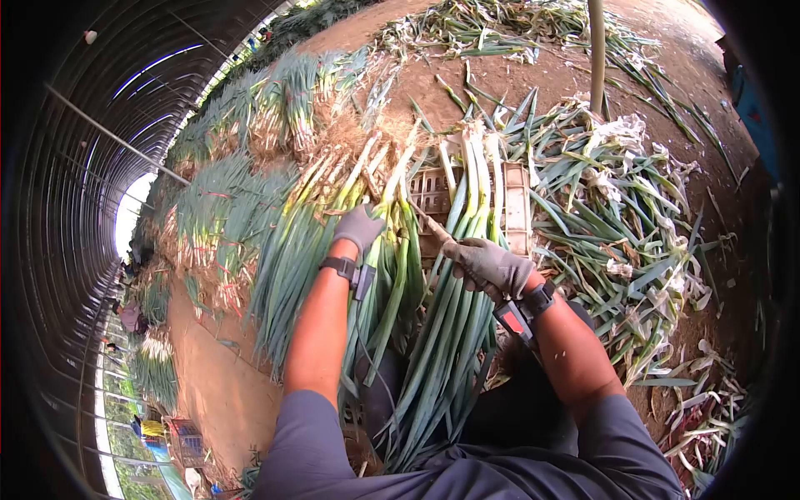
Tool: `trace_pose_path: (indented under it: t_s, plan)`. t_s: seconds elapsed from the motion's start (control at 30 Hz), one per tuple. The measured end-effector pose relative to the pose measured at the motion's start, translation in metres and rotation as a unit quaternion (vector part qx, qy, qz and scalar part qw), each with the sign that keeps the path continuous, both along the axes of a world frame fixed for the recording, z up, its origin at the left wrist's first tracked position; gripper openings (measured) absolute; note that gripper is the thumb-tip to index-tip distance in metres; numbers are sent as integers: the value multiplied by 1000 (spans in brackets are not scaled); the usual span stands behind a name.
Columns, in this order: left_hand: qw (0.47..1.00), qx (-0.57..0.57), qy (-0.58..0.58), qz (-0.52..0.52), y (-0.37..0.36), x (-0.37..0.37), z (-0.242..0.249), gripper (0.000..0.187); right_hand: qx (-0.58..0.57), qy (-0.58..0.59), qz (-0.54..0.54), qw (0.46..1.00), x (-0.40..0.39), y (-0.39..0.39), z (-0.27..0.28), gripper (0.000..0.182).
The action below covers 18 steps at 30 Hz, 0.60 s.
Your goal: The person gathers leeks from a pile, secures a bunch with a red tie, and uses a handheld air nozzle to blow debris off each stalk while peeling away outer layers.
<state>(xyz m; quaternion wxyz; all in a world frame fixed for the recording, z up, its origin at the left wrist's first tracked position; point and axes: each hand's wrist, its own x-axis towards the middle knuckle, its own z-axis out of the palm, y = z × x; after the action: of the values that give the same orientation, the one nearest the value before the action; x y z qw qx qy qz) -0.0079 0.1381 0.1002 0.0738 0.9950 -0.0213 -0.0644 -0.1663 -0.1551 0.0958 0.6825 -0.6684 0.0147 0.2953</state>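
Clearly the green onions point(475, 200), lying across the crate point(518, 218), were light and bendable, but easily bruised; their firm pale ends offered the better hold. The left hand point(361, 227) touched stalks, its closure I could not tell; the right hand point(490, 265) was wrapped around a tool point(437, 231). Tangled roots point(346, 133) and loose leaves point(583, 218) crowded nearby.

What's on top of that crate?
Long green onions lie across the crate, with their pale ends at its far side. They hide its middle, so what's underneath them there can't be seen.
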Motion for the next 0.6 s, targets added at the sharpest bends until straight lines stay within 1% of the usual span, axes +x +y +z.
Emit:
trace_pose_path:
  t_s: [0.03,0.07,0.17,0.2,0.23,0.3,0.37,0.4,0.43,0.5,0.53,0.57,0.6]
  plan:
    - [1000,24,20,0,-6,2,17,58,5,0,-2,1000,1,0,2,55]
    - [999,17,-46,-19,-4,8,15,57,5,0,-10,1000,-2,0,13,55]
    - [998,43,-52,-5,-51,-9,44,55,-13,4,-18,1000,0,1,13,53]
    - [1000,-8,-28,6,-61,-12,37,51,0,3,-46,999,5,6,-2,53]
    - [1000,5,21,7,-71,-10,29,53,0,9,-50,999,8,4,-13,52]
    - [999,-11,-30,-29,-71,1,-18,47,-4,24,-58,998,11,-1,-15,51]
    - [998,-58,-11,23,-78,2,-40,47,-24,26,-64,997,7,-7,-11,50]
    - [995,-98,3,20,-79,2,-50,44,-25,21,-68,997,6,-8,-11,50]
    - [992,-114,38,-24,-80,6,-58,40,-26,15,-73,997,5,-9,-11,50]
    - [996,-26,86,-10,-87,-2,-47,38,-44,21,-55,997,5,-15,-6,54]
    - [1000,6,11,-7,-89,-12,-40,40,-52,26,-43,997,4,-17,-3,56]
    - [998,1,-48,-31,-80,-9,-52,44,-60,29,-32,997,4,-18,-2,58]
    - [997,33,-51,-40,-76,-7,-57,45,-70,12,-53,996,4,-14,-9,52]
